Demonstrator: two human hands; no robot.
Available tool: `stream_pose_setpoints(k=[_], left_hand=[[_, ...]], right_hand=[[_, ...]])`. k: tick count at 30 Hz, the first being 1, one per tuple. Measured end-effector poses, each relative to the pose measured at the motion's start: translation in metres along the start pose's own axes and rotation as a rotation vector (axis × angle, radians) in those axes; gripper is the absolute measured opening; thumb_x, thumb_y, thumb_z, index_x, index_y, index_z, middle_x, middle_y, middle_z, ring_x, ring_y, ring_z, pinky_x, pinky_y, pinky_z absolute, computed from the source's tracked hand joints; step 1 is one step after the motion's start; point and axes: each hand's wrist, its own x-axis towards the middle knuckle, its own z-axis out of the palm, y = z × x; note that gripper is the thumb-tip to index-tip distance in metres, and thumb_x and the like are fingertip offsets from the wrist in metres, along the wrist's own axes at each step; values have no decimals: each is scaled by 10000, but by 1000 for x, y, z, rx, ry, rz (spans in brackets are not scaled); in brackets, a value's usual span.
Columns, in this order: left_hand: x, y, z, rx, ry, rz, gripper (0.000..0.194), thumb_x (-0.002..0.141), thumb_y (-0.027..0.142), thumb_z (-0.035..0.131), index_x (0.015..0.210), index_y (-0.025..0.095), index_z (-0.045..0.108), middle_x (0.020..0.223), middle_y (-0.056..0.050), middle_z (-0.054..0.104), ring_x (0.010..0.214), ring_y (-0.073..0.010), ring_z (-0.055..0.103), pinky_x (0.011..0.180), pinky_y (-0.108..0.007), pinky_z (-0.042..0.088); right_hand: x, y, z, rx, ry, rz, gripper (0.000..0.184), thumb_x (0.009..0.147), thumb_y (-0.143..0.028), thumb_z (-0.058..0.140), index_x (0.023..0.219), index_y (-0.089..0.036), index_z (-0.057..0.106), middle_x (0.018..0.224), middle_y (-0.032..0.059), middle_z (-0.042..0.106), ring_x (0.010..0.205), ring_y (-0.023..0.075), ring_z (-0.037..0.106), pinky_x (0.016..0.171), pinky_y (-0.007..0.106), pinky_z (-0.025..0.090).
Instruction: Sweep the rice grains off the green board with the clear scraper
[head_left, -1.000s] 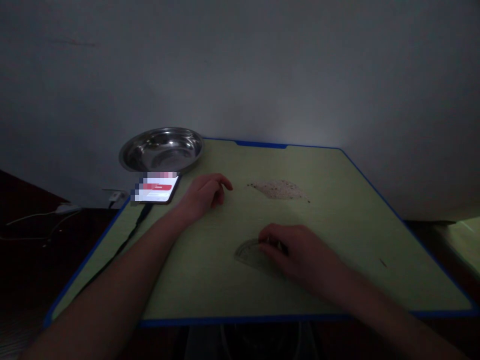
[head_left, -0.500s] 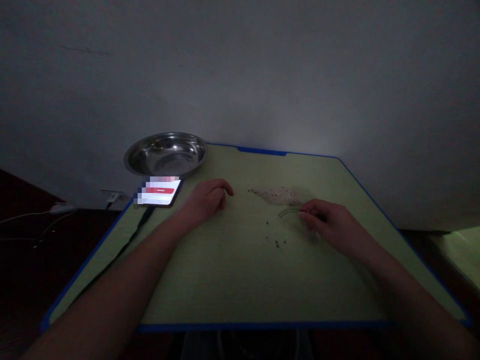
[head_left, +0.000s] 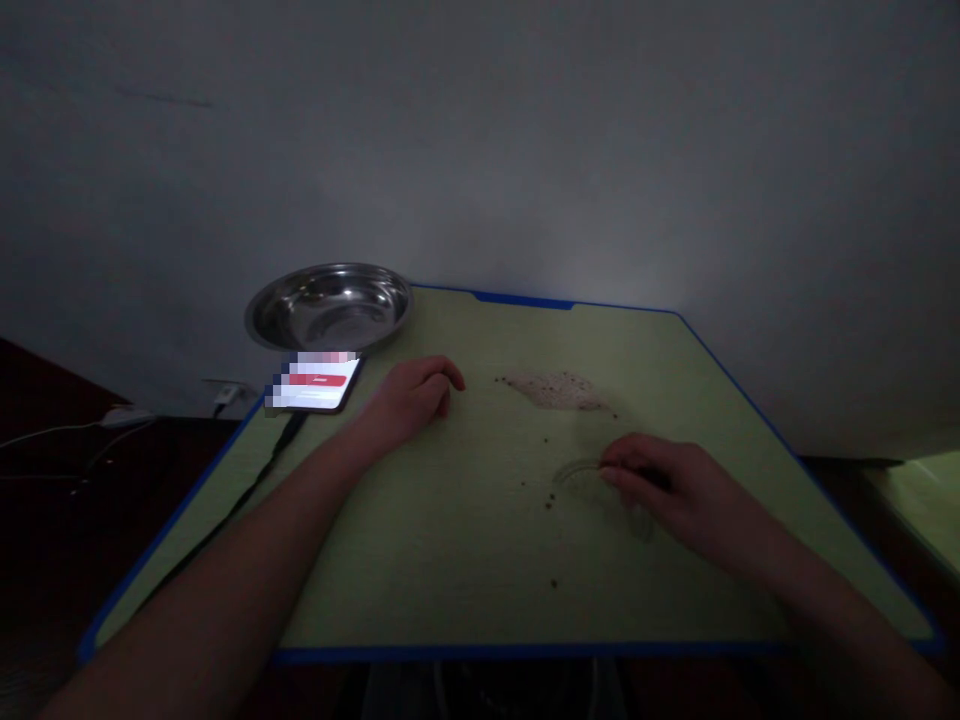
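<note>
My right hand pinches a clear plastic protractor and holds its edge against the green table, right of centre. A small pile of pale and dark grains lies just beyond it. A few loose dark grains are scattered left of and below the protractor. My left hand rests on the table with its fingers curled, holding nothing, left of the pile.
A steel bowl sits at the table's far left corner. A lit phone with a cable lies in front of it. The table has a blue rim, and a wall stands close behind.
My right hand went from the near middle up to the grain pile, then drew back toward me with the protractor, leaving scattered grains. My left hand stayed put.
</note>
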Motion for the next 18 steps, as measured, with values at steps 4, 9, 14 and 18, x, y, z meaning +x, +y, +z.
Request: stream_pose_setpoints(k=[4, 9, 14, 18], left_hand=[[0, 2, 1, -19, 13, -2, 229, 757, 207, 385, 760, 183, 612, 507, 27, 527, 509, -134, 496, 489, -244, 353], [0, 0, 1, -17, 18, 2, 224, 749, 207, 387, 762, 179, 609, 508, 27, 527, 504, -132, 493, 483, -241, 348], [0, 1, 1, -12, 18, -7, 220, 741, 197, 389, 757, 178, 607, 492, 29, 518, 488, -128, 481, 477, -238, 341], [-1, 2, 1, -13, 23, -10, 224, 743, 199, 387, 759, 178, 609, 494, 28, 521, 490, -127, 485, 479, -238, 345]], right_hand=[[-19, -5, 8, 16, -101, -8, 194, 911, -316, 475, 861, -221, 637, 794, 21, 673, 691, 161, 603, 615, 286, 444], [-23, -15, 23, -9, -180, -37, 151, 912, -272, 508, 877, -232, 649, 801, -5, 678, 723, 154, 610, 657, 287, 436], [-30, -31, 30, -13, -291, -80, 141, 900, -232, 531, 906, -260, 670, 845, -21, 697, 777, 156, 622, 692, 285, 436], [-31, -32, 26, -16, -268, -71, 140, 906, -259, 531, 891, -253, 670, 834, -17, 695, 764, 152, 621, 693, 281, 439]])
